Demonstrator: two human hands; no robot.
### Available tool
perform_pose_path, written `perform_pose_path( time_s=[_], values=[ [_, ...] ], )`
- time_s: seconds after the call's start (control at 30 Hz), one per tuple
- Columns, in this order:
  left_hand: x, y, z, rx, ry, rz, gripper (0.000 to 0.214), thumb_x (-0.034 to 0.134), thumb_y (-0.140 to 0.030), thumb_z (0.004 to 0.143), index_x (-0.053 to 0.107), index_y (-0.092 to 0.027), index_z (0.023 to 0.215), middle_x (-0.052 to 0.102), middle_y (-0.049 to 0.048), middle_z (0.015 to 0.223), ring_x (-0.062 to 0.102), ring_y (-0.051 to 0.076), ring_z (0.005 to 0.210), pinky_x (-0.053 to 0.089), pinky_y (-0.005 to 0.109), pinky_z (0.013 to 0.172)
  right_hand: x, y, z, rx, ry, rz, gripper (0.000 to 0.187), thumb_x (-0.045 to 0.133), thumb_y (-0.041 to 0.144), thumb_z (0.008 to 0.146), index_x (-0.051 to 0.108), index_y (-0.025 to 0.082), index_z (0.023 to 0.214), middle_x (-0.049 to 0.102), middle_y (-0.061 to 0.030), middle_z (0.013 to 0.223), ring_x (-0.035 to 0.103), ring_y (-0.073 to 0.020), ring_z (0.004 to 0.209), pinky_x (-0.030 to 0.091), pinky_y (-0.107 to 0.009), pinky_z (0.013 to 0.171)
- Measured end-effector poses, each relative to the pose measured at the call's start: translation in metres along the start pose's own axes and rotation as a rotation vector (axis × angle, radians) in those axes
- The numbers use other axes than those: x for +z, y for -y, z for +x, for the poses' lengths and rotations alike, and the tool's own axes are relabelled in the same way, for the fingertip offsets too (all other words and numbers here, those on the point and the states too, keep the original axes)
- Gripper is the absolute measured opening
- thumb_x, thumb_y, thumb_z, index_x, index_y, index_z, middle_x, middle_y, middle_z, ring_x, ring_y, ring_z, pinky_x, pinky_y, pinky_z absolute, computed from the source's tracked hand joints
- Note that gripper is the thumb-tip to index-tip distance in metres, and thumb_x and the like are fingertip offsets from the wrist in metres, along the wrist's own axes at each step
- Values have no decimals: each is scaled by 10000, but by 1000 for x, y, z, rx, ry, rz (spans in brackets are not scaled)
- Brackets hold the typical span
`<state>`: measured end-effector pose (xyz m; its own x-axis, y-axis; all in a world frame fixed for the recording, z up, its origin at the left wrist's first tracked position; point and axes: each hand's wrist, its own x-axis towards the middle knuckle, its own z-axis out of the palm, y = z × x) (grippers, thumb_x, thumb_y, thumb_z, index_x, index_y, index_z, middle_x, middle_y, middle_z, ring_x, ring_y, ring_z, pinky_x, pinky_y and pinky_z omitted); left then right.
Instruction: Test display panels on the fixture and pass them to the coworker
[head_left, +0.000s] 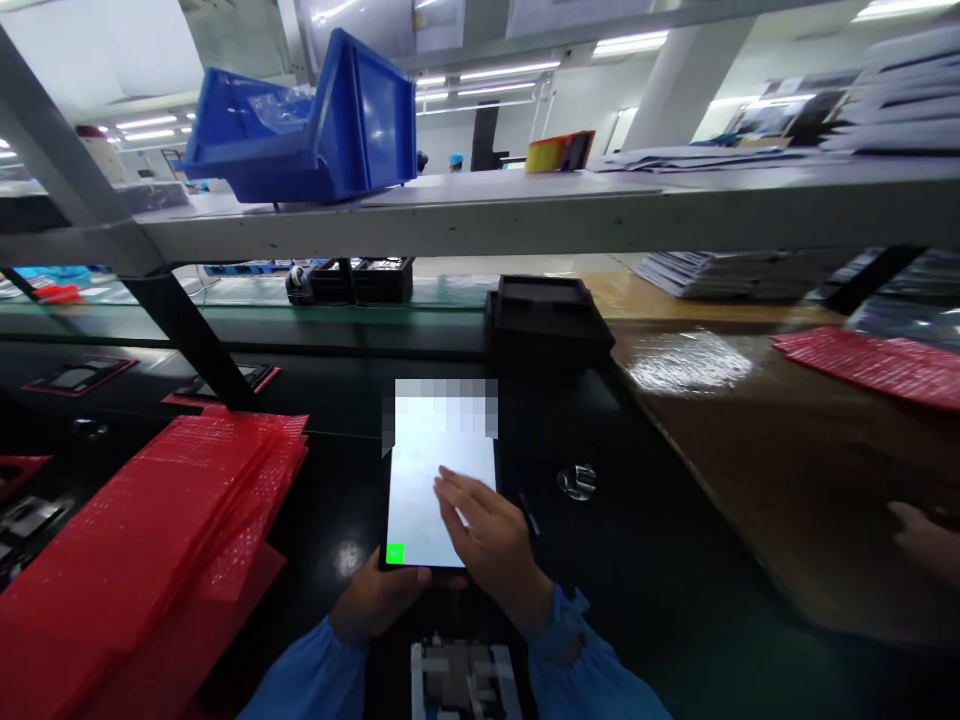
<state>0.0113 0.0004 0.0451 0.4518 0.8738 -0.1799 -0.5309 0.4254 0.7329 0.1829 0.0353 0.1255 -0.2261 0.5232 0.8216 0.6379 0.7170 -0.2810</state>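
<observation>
A tablet (420, 480) with a lit white screen and a small green square in its lower left corner is tilted up in front of me. My left hand (382, 597) grips its lower left edge, thumb along the bottom. Over the lower right of the screen lies my right hand (491, 535), its fingers stretched out; whether the fingertips touch the glass I cannot tell. Closer to me, below the tablet, is an opened electronic device (465, 680) with its inner parts showing, cut off by the frame's bottom edge.
Red bubble-wrap bags (150, 530) are piled at left. Black trays (551, 315) stand behind the tablet. A small clear, shiny object (577, 482) and a pen (529, 510) lie to the right. Overhead, a shelf (525, 215) bears a blue bin (315, 130). Another person's hand (926, 540) shows at far right.
</observation>
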Motion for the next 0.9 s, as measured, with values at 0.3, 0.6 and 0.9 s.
perform_pose_path(
  time_s=[0.3,0.6,0.9],
  values=[
    [-8,1,-3,-30,144,36,404,854,-235,749,740,-158,1129,732,171,1228,673,397,1162,519,581,1018,-49,-42,24,730,-26,-19,510,521,557,935,644,123,1174,712,-80,811,654,-228,677,535,-376,646],
    [-4,-5,-12,-84,103,195,437,833,-328,782,746,-122,1157,781,189,1045,739,388,1012,500,544,1019,-57,-41,29,796,27,77,422,506,590,913,640,191,890,616,-12,629,588,-192,580,442,-311,574],
    [-10,0,-7,-64,133,178,390,826,-357,783,769,-107,1076,791,172,946,750,348,936,556,471,918,-46,4,18,183,135,-152,155,487,174,980,641,170,962,623,-58,826,558,-194,775,447,-328,722]
  ],
)
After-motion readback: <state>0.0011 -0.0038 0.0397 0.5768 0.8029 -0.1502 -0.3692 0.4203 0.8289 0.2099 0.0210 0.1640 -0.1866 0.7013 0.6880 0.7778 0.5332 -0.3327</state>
